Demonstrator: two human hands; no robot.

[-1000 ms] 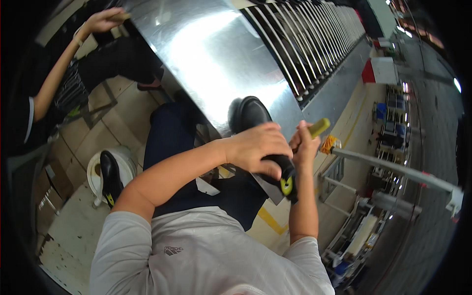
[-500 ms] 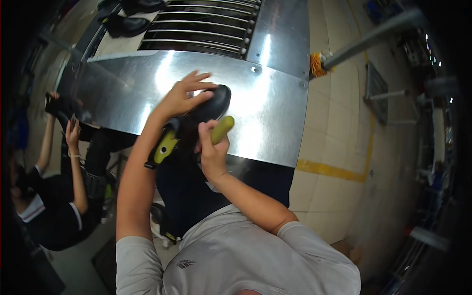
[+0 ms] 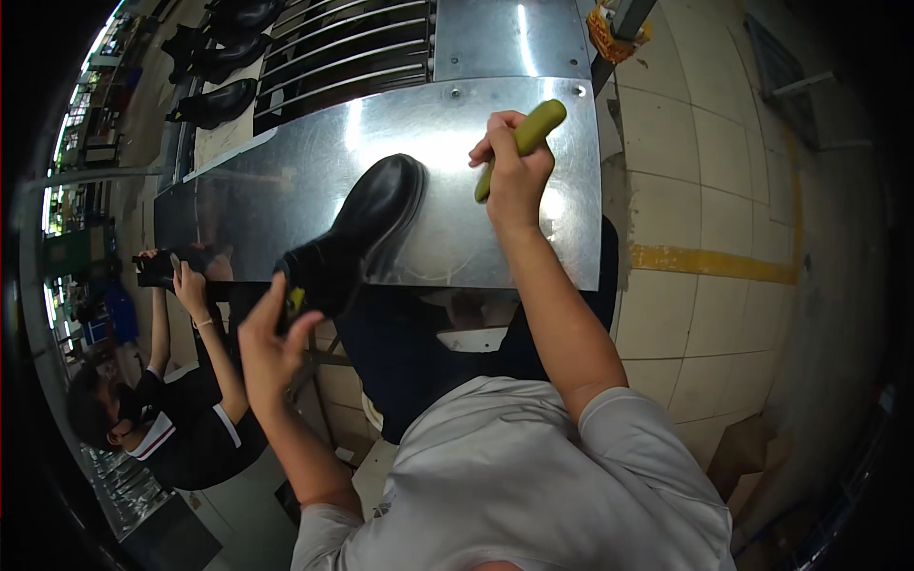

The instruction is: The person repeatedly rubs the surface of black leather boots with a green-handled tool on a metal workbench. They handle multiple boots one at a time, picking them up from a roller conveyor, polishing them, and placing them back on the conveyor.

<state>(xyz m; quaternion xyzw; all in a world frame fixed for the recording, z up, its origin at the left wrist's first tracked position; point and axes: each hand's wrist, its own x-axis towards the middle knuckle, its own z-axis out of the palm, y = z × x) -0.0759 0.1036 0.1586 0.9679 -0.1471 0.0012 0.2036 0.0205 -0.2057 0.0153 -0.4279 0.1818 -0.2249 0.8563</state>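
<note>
A black leather ankle boot (image 3: 373,207) lies on the metal table with its toe pointing away from me. Its shaft reaches over the near table edge, where a bit of yellow-green shows at the opening. My left hand (image 3: 269,347) is beside that opening, thumb and fingers apart; whether a fingertip touches the boot I cannot tell. Over the right part of the table, my right hand (image 3: 519,176) is closed round an olive-green rounded bar (image 3: 540,126), which sticks out at both ends of the fist.
Several black boots (image 3: 217,103) stand at the far left, beside a rack of metal rollers (image 3: 347,43). On the left a co-worker (image 3: 205,400) handles a dark shoe (image 3: 157,269) at the table edge. A post wrapped in orange material (image 3: 617,36) stands at the far right.
My right hand has moved right, away from the boot, with the olive-green bar. My left hand has left the toe and come back to the shaft opening. The view has shifted.
</note>
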